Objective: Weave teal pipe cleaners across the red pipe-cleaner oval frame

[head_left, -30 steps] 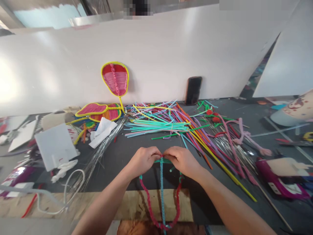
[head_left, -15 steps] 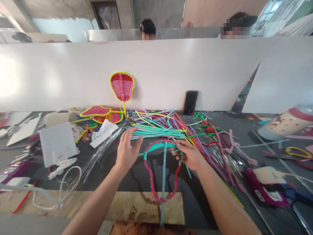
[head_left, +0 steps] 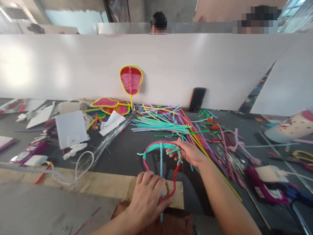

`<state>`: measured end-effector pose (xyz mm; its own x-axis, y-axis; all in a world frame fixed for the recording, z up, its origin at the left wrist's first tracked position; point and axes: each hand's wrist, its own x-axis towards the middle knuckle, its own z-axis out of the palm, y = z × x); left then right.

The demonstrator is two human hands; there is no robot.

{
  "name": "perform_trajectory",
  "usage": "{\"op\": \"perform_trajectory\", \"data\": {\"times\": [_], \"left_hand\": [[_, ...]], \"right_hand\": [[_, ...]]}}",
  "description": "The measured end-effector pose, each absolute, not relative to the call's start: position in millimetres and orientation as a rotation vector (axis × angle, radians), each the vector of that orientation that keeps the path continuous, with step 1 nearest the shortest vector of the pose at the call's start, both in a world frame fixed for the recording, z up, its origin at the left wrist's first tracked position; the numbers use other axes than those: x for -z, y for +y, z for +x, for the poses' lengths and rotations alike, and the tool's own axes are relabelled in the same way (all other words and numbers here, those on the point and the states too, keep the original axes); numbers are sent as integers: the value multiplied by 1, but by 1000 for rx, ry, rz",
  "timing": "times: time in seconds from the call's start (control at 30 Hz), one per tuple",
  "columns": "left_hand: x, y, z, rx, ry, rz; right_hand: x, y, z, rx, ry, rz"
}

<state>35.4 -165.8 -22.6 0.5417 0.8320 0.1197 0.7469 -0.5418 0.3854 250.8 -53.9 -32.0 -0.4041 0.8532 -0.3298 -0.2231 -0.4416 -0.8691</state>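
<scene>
While the right hand [head_left: 189, 151] pinches the looped frame [head_left: 161, 163] at its upper right, the left hand [head_left: 148, 199], raised beside the frame moments ago, has come down over its lower left, fingers curled; whether they grip cannot be told. Seemingly steadier now, the frame has the teal bundle [head_left: 156, 125] just beyond it.

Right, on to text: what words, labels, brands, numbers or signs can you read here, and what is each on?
None can be read.
Purple block at left: pale markings, too blurred to read.
Purple block at right: pale patches, too blurred to read.
Cup: printed dots and a motif, no legible lettering.
Phone: dark screen, nothing legible.
Paper: no legible writing.
Frame: no lettering visible.
</scene>
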Motion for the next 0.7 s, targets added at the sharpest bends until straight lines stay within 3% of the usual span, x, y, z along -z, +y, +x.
{"op": "perform_trajectory", "data": {"times": [0.17, 0.33, 0.53, 0.7], "left_hand": [[28, -173, 43, -331, 1365, 2497], [34, -178, 36, -565, 1363, 2360], [21, -150, 17, -1139, 1141, 1479], [15, -128, 12, -1251, 812, 785]], "right_hand": [[31, -55, 249, -1912, -1035, -998], [38, -51, 248, -1804, -1023, -1019], [39, -46, 249, -1712, -912, -961], [41, -49, 239, -1706, -908, -914]]}}
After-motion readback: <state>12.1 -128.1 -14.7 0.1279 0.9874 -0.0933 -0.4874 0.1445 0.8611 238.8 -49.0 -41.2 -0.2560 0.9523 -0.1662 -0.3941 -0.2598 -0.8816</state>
